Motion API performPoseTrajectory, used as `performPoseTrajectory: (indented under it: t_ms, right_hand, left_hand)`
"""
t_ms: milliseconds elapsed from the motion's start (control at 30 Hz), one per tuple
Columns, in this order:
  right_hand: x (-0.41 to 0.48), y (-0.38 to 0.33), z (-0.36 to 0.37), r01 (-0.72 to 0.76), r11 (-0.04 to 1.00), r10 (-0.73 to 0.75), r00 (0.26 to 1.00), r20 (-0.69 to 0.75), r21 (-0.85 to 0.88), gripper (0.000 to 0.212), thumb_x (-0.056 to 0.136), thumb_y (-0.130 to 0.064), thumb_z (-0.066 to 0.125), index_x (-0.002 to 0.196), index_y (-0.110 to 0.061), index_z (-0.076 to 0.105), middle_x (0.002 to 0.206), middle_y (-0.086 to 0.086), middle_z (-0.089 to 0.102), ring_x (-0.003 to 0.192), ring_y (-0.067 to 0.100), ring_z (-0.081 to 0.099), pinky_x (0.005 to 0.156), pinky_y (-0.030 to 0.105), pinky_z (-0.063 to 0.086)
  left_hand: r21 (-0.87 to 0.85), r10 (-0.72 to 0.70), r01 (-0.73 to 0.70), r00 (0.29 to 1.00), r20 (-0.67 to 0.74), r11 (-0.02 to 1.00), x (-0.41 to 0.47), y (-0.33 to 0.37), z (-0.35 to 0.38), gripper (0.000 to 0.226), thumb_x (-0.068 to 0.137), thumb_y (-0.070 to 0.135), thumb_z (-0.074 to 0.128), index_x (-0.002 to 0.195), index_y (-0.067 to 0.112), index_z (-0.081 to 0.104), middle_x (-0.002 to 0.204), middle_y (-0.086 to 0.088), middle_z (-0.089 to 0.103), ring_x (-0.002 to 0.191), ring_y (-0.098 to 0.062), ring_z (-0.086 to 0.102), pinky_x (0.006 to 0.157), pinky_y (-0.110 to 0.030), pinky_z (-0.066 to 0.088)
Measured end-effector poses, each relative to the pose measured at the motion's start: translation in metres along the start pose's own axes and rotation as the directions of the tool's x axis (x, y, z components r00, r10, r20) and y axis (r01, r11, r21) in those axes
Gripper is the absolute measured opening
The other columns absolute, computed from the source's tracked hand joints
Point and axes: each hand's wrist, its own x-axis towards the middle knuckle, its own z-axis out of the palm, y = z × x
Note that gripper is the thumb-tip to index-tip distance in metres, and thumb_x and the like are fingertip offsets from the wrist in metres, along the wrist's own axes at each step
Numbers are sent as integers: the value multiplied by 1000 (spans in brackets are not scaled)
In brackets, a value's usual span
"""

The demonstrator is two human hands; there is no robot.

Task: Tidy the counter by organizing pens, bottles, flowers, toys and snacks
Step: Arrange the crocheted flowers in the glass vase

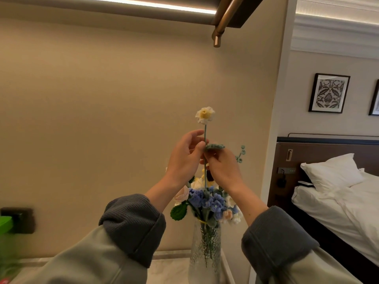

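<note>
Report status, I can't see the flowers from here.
Both hands, left and right, pinching daisy stem. Stem foot down among bouquet in glass vase. Nothing blocking.

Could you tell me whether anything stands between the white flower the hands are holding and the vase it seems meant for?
Yes: the bouquet's blue blooms crowd the glass vase mouth directly beneath the white flower. Its stem, pinched by the left hand and right hand, already runs down among them; nothing else intervenes.
</note>
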Motion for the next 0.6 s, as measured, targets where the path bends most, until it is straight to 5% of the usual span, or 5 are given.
performPoseTrajectory:
  t_ms: [200, 400, 600]
  right_hand:
    - [-2, 5, 3, 19, 997, -21, 1000, -19, -76, 23, 100, -22, 46, 111, -21, 65, 91, -6, 71, 76, 3, 67, 73, 35, 56]
    - [-16, 29, 15, -60, 979, 85, 989, 121, -197, 18, 98, -26, 46, 95, -26, 64, 85, -6, 68, 78, 17, 65, 70, 37, 53]
    - [-27, 46, 16, -103, 966, 127, 988, 91, -236, 20, 80, -20, 57, 92, -28, 71, 87, -7, 70, 81, 16, 63, 70, 37, 53]
  left_hand:
    - [13, 29, -29, 999, -32, 1000, 1, -2, 2, 21, 96, 9, 52, 115, 11, 61, 92, 5, 66, 72, 5, 63, 61, -10, 49]
    - [63, -150, 152, 988, -35, 986, -6, -26, 2, 12, 95, 13, 55, 100, 18, 65, 91, 4, 70, 89, -9, 67, 76, -20, 54]
    - [365, -222, 211, 975, -12, 907, -8, -41, -1, 17, 92, 33, 59, 87, 25, 73, 88, 13, 72, 88, -6, 65, 80, -34, 53]
